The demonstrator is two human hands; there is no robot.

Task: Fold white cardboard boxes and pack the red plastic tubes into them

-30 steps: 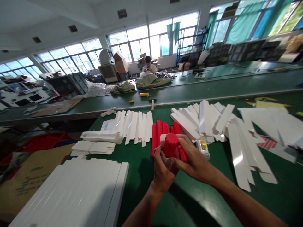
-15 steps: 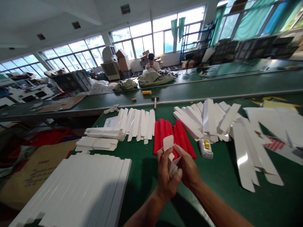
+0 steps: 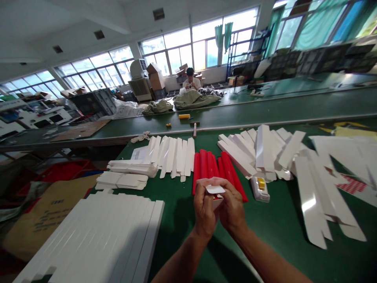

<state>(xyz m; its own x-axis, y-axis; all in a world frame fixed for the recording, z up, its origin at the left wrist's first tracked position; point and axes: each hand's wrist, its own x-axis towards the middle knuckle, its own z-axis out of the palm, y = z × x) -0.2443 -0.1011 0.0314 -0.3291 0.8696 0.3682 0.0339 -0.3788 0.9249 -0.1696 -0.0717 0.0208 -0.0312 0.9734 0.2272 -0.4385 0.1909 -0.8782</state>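
White card fills the middle of my feed: a small folded white card piece (image 3: 215,190) is raised just above the green desk (image 3: 173,224), pinched between the left hand (image 3: 204,208) and the right hand (image 3: 232,208). Both grips are closed on it, with the fingers curling in from either side. A lower flap of the card shows beneath its top tab, partly hidden by the hands.

Directly beyond the hands lies a fan of red plastic strips (image 3: 213,169), and their near ends pass behind the fingers. Just right of those sits a white plastic gadget with a yellow top (image 3: 260,189). To the left are fanned white strips (image 3: 172,157) and two low stacks of folded white card (image 3: 121,181). A loose heap of long white strips (image 3: 262,151) spreads beyond the gadget, and a tall pile of flat white sheets (image 3: 88,243) fills the near left of the desk. Well beyond, past a second green desk (image 3: 235,104), a seated co-worker (image 3: 191,83) works behind a green cloth sack (image 3: 194,100).
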